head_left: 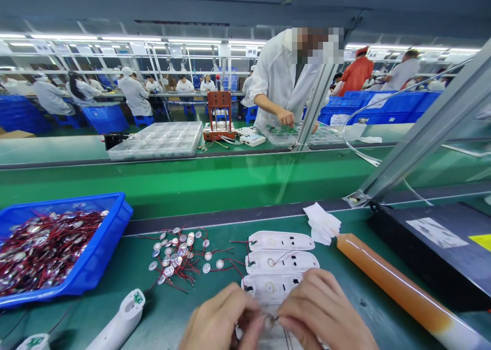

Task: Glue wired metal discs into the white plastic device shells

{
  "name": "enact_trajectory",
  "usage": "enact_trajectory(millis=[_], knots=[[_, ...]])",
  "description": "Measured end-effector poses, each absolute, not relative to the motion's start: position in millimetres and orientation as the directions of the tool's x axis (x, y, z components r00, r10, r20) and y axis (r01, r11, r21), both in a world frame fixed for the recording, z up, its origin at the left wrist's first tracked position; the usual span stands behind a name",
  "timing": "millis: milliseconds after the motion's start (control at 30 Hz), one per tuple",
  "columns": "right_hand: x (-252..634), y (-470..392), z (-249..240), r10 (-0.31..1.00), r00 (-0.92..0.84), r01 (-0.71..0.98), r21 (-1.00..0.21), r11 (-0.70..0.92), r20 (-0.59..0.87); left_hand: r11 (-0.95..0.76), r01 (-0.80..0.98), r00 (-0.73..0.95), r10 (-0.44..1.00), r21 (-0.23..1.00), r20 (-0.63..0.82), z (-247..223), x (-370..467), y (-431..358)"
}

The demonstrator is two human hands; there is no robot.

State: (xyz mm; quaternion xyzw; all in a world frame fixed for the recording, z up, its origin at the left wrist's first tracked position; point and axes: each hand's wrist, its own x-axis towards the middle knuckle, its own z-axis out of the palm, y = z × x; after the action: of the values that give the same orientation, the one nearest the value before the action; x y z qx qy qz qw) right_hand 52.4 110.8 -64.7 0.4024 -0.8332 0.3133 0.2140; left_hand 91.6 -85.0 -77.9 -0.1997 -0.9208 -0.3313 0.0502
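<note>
At the bottom centre, my left hand (226, 319) and my right hand (322, 311) are close together, fingers pinched on thin dark wires (273, 319) over a white plastic piece. What exactly each fingertip holds is blurred. Just beyond them lie white elongated shells in a row, the farthest one (282, 240) and the middle one (282, 261) fully in view, with red wires at their left ends. To the left is a loose pile of small round discs with red wires (174, 258).
A blue tray (102, 248) full of wired discs stands left. White handle-shaped housings (118, 322) lie at lower left. An orange-brown tube (395, 283), white tissue (322, 223) and black box (433, 253) are right. Beyond the green conveyor (230, 184), a person in white (278, 79) handles parts.
</note>
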Motion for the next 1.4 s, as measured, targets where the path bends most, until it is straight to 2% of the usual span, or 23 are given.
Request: enact_trajectory(millis=[33, 100, 133, 200, 433, 567, 667, 833, 933, 1033, 1133, 1233, 1333, 1400], knots=[[44.4, 116.7, -61.2, -0.543, -0.587, -0.802, -0.341, 0.49, 0.601, 0.734, 0.357, -0.934, 0.302, 0.577, 0.193, -79.1, 87.0, -94.6], [25.0, 129.6, -56.1, -0.433, -0.614, -0.752, -0.324, 0.573, 0.66, 0.833, 0.205, -0.978, 0.15, 0.514, 0.146, -83.2, 76.5, -115.7], [14.5, 135.2, -55.6, -0.445, -0.64, -0.723, -0.295, 0.625, 0.627, 0.869, 0.134, -0.988, 0.079, 0.477, 0.133, -86.7, 71.4, -125.8], [-5.0, 141.4, -59.9, -0.346, -0.729, -0.607, -0.324, 0.726, 0.59, 0.904, 0.053, -0.995, 0.011, 0.424, 0.102, -95.9, 63.0, -142.0], [-34.8, 120.4, -97.4, -0.338, -0.846, -0.5, -0.395, 0.77, 0.412, 0.937, -0.009, -0.999, 0.004, 0.35, -0.034, -106.4, 57.5, -147.7], [-39.4, 114.4, -107.0, -0.331, -0.877, -0.46, -0.415, 0.785, 0.347, 0.933, -0.027, -0.994, 0.013, 0.359, -0.109, -98.7, 57.4, -143.2], [-41.6, 114.0, -110.7, -0.337, -0.882, -0.456, -0.41, 0.79, 0.33, 0.923, -0.014, -0.995, 0.026, 0.384, -0.097, -99.1, 54.8, -142.3], [-41.0, 113.5, -114.1, -0.341, -0.881, -0.454, -0.388, 0.802, 0.327, 0.922, 0.068, -0.998, 0.056, 0.38, 0.042, -100.4, 55.0, -142.4], [-39.6, 114.7, -109.5, -0.359, -0.874, -0.468, -0.369, 0.803, 0.329, 0.95, 0.122, -0.974, 0.059, 0.288, 0.217, -96.6, 59.3, -144.8], [-39.4, 115.6, -100.2, -0.441, -0.844, -0.529, -0.338, 0.778, 0.307, 0.959, 0.176, -0.923, 0.082, 0.223, 0.376, -91.3, 62.8, -151.9], [-40.7, 114.0, -91.1, -0.547, -0.802, -0.596, -0.298, 0.745, 0.239, 0.938, 0.215, -0.89, 0.075, 0.27, 0.449, -85.1, 64.7, -161.8], [-41.0, 110.7, -84.1, -0.585, -0.783, -0.622, -0.27, 0.735, 0.213, 0.912, 0.21, -0.893, 0.033, 0.352, 0.448, -76.9, 68.1, -165.0], [-34.9, 107.3, -79.4, -0.59, -0.77, -0.637, -0.257, 0.727, 0.242, 0.817, 0.223, -0.889, -0.054, 0.532, 0.456, -65.8, 75.4, -151.6], [-25.2, 105.3, -78.2, -0.601, -0.741, -0.668, -0.237, 0.706, 0.3, 0.692, 0.233, -0.917, -0.078, 0.684, 0.392, -57.7, 81.3, -134.0]])
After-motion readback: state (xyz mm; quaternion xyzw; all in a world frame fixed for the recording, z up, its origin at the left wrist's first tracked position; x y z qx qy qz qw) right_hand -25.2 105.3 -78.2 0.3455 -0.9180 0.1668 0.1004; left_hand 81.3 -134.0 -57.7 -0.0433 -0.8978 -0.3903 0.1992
